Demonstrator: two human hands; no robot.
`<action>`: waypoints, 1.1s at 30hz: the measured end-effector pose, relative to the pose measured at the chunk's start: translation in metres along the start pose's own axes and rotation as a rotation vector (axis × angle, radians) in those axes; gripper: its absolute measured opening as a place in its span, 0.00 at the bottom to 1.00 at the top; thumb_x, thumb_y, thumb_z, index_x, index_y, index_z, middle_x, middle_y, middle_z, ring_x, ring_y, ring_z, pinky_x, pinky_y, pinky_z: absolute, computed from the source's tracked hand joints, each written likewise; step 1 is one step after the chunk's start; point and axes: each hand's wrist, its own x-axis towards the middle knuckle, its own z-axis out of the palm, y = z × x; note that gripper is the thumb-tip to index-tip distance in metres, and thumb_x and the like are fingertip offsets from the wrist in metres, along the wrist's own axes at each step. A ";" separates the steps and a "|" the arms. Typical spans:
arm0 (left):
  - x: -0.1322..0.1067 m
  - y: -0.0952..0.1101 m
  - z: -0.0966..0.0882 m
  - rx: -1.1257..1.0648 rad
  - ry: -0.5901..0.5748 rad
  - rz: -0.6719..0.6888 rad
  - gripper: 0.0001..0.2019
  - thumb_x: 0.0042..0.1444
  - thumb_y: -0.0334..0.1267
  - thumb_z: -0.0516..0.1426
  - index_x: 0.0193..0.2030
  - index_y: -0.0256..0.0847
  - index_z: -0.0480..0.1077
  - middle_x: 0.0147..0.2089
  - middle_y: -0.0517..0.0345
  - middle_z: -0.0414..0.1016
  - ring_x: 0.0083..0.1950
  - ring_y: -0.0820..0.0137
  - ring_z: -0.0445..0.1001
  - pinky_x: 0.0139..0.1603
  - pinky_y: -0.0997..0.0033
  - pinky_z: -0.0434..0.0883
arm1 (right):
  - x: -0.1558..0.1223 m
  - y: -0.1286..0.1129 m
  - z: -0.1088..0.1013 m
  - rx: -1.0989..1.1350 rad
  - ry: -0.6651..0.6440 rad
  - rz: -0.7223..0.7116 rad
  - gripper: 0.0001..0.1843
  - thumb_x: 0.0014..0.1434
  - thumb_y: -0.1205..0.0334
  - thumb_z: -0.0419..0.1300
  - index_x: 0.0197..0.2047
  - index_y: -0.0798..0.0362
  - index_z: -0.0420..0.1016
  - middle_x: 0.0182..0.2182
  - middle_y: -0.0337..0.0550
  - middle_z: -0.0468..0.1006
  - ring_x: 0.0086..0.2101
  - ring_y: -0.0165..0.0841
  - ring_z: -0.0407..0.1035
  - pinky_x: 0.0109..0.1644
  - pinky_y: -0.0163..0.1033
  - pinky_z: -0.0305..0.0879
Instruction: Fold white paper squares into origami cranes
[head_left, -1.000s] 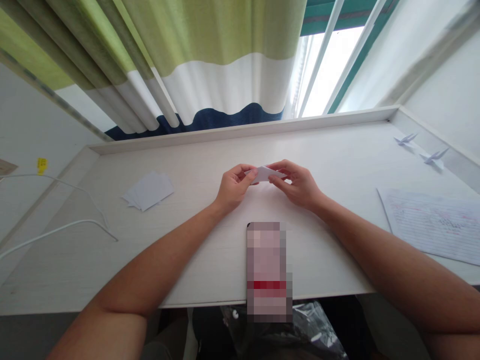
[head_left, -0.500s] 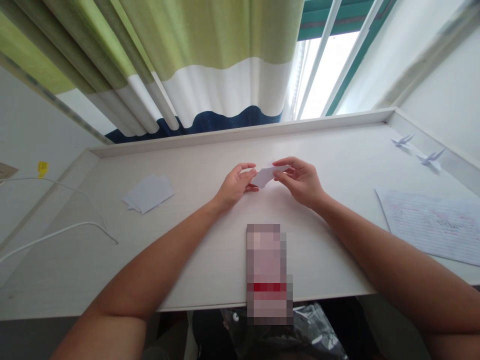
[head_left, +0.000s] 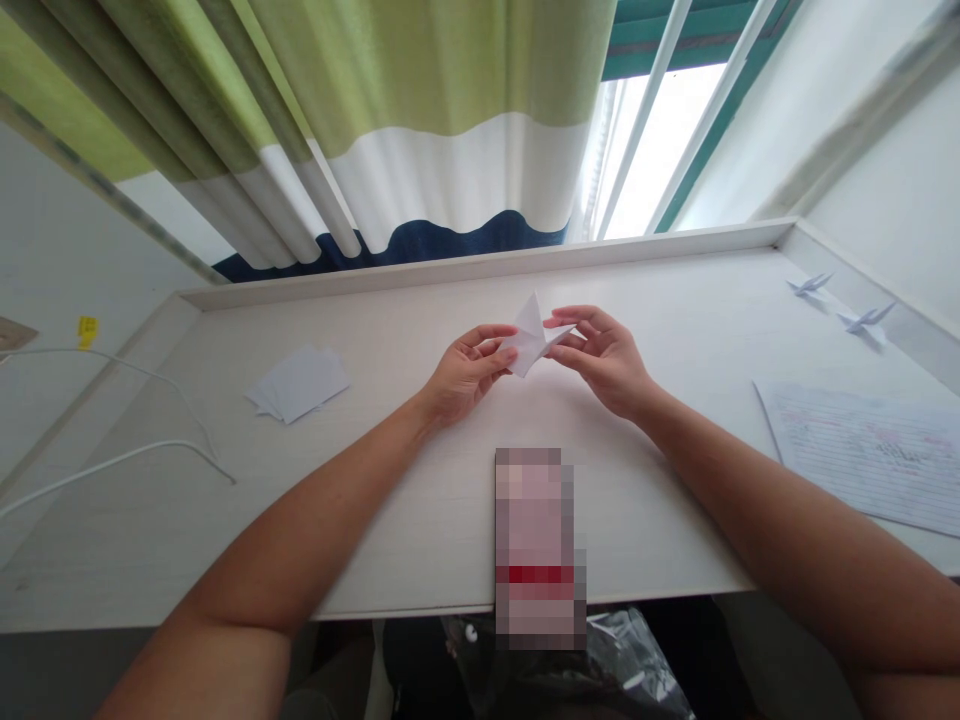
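Between my hands, above the middle of the white desk, is a small piece of folded white paper [head_left: 529, 345] with a pointed flap standing up. My left hand [head_left: 472, 370] pinches its left side between thumb and fingers. At the right side, my right hand [head_left: 600, 360] has its thumb and fingertips closed on another pointed part of the paper. The paper's underside is hidden from me.
A stack of white paper sheets [head_left: 300, 382] lies at the left. Two folded paper cranes [head_left: 868, 320] stand far right, above a written sheet [head_left: 870, 450]. A white cable [head_left: 172, 445] crosses the left side. A pixelated patch covers something at the front edge.
The folded paper has opened out and tilted, so a pointed flap now rises at its top. Both hands stay in nearly the same place, still holding it.
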 end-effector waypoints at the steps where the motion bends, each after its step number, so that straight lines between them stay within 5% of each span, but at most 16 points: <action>1: 0.000 0.000 -0.001 0.001 0.009 0.002 0.20 0.48 0.41 0.79 0.46 0.45 0.83 0.45 0.57 0.86 0.46 0.69 0.81 0.52 0.66 0.76 | 0.000 0.000 0.000 0.018 -0.011 0.021 0.28 0.53 0.52 0.81 0.55 0.39 0.79 0.54 0.42 0.81 0.44 0.37 0.80 0.57 0.53 0.80; 4: 0.002 -0.003 -0.003 0.027 0.052 0.018 0.18 0.49 0.42 0.79 0.47 0.46 0.84 0.44 0.58 0.86 0.43 0.70 0.80 0.48 0.67 0.74 | 0.000 -0.001 -0.001 0.035 -0.047 0.080 0.34 0.53 0.51 0.81 0.61 0.37 0.76 0.55 0.42 0.81 0.46 0.40 0.81 0.60 0.55 0.79; 7: 0.004 -0.005 -0.004 0.053 0.090 0.036 0.16 0.50 0.43 0.78 0.45 0.44 0.85 0.41 0.58 0.86 0.42 0.71 0.79 0.47 0.67 0.74 | 0.001 -0.001 -0.002 0.037 -0.076 0.117 0.30 0.55 0.51 0.79 0.59 0.40 0.78 0.49 0.41 0.83 0.45 0.38 0.79 0.57 0.53 0.78; 14: 0.003 -0.005 -0.005 0.050 0.059 0.044 0.21 0.47 0.39 0.79 0.49 0.46 0.85 0.47 0.58 0.85 0.48 0.68 0.81 0.55 0.64 0.75 | 0.003 -0.001 -0.003 0.078 -0.070 0.172 0.29 0.55 0.53 0.79 0.58 0.42 0.80 0.41 0.39 0.84 0.40 0.35 0.76 0.48 0.46 0.73; 24: 0.002 0.005 -0.008 0.126 0.041 0.025 0.26 0.47 0.35 0.77 0.54 0.47 0.83 0.51 0.58 0.85 0.49 0.69 0.80 0.53 0.67 0.74 | 0.005 -0.004 -0.004 -0.005 0.083 0.040 0.15 0.52 0.56 0.80 0.42 0.47 0.86 0.32 0.38 0.81 0.36 0.33 0.73 0.45 0.46 0.72; 29: 0.002 0.006 -0.010 0.159 0.034 0.011 0.24 0.49 0.39 0.77 0.53 0.45 0.80 0.49 0.56 0.85 0.48 0.68 0.80 0.51 0.66 0.74 | 0.003 -0.003 -0.003 0.018 -0.001 0.105 0.19 0.51 0.53 0.81 0.45 0.47 0.86 0.34 0.38 0.83 0.35 0.33 0.75 0.44 0.46 0.74; 33: 0.003 0.001 -0.007 0.228 0.064 0.055 0.23 0.50 0.44 0.77 0.47 0.44 0.75 0.47 0.58 0.82 0.45 0.70 0.79 0.46 0.69 0.73 | 0.004 0.003 -0.002 -0.055 0.056 0.098 0.18 0.52 0.51 0.80 0.43 0.48 0.86 0.31 0.39 0.81 0.33 0.34 0.75 0.42 0.46 0.75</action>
